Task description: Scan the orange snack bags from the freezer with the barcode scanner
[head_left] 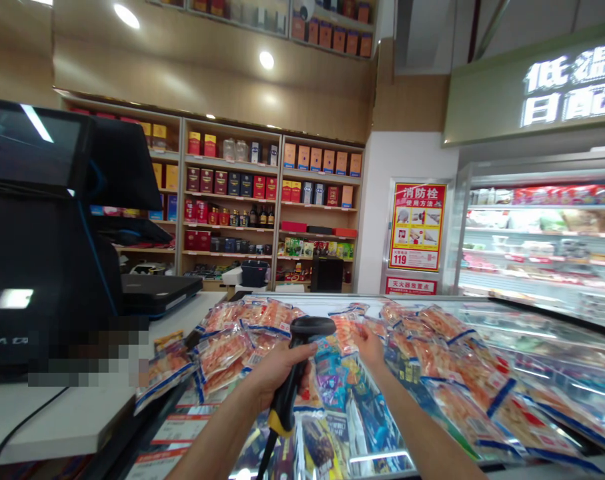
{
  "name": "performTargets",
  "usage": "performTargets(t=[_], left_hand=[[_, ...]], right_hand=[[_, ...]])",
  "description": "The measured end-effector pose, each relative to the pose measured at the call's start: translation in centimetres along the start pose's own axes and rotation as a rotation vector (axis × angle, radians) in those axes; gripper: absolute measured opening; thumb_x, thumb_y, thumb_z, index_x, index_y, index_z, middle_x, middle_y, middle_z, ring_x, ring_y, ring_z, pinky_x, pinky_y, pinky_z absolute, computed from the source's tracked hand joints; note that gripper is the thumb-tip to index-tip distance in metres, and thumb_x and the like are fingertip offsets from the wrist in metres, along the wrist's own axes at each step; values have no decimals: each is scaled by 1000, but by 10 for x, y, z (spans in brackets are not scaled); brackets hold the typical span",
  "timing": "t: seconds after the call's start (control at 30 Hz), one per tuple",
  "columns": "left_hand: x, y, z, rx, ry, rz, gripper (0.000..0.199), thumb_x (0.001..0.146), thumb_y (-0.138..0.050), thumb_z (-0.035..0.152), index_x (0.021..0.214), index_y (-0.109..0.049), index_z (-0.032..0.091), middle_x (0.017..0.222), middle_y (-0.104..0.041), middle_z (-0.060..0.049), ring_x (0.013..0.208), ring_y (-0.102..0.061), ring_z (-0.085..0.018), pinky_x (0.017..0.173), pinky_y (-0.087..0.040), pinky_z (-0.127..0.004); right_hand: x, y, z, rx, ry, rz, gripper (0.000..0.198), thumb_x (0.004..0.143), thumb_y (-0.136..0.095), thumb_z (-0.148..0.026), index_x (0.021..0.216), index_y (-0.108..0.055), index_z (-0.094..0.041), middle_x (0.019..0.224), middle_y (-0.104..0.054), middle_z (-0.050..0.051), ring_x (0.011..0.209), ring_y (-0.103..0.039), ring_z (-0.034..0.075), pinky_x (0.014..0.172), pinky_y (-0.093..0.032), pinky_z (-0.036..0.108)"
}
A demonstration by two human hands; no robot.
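My left hand (276, 368) is wrapped round the handle of a black and yellow barcode scanner (293, 390), its head up and its cable hanging down. My right hand (371, 347) closes on a clear bag of orange-pink food (345, 333), which looks like shrimp. The scanner head is close to this bag's left side. Similar blue-edged bags (222, 353) lie in a pile to the left, and more bags (437, 353) lie to the right. Under my hands, colourful packets (332, 380) show in the glass-topped freezer (382, 460).
At the left, a black checkout terminal (37, 267) stands on a white counter (77, 420), with another bag (162, 373) near the counter's edge. Shelves of boxed bottles (232, 183) line the back wall. A lit open chiller (542, 247) is at the right.
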State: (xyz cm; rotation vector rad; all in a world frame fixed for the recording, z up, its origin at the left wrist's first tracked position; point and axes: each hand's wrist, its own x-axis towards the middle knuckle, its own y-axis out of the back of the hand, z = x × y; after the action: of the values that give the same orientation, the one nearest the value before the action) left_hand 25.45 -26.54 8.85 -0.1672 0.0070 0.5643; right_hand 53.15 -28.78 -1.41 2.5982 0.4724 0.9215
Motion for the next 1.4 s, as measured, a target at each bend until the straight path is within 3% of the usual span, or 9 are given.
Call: performTargets(t=[0.43,0.6,0.8,1.03,1.23,1.4], left_hand=[[-7,8,5,-23,-33,90,27,59,-60,37,63,-41,17,42,-48,6,34,-43,-6,35,-33,-18],[-15,36,13,-15,-72,217,27,57,-61,36,59,-42,16,41,-48,5,33,-42,-6,35,-33,-18],[-34,90,22,-28,-115,405,29,58,-60,38,53,-45,14,39,-48,3,33,-42,-6,35,-34,-17],[-57,133,20,-6,-80,585,31,56,-61,40,49,-46,14,37,-48,3,31,-41,-6,33,-34,-17],[-61,142,17,-26,-62,604,31,57,-61,39,46,-44,14,34,-46,3,30,-40,-5,33,-34,-16],[-54,133,16,-28,-84,588,27,58,-62,35,51,-46,14,37,-49,3,32,-42,-6,33,-35,-16]], right_hand=[[-3,-2,-18,-55,10,25,44,63,-44,-37,96,-58,-12,67,-59,4,63,-52,18,57,-38,25],[3,-3,-53,35,15,40,46,64,-44,-38,100,-56,-11,71,-60,6,64,-53,18,60,-39,26],[5,-41,-111,128,-31,-44,45,65,-45,-38,100,-55,-11,76,-62,6,70,-56,17,62,-40,23],[-2,-94,-165,95,-95,-135,39,71,-43,-31,102,-54,-11,84,-63,8,80,-56,19,69,-39,24],[-8,-126,-186,32,87,-280,40,76,-35,-35,106,-50,-14,98,-59,8,91,-52,18,74,-38,25],[-17,-130,-185,-118,233,-286,53,76,-36,-40,121,-35,-12,121,-40,13,112,-34,21,88,-29,32]])
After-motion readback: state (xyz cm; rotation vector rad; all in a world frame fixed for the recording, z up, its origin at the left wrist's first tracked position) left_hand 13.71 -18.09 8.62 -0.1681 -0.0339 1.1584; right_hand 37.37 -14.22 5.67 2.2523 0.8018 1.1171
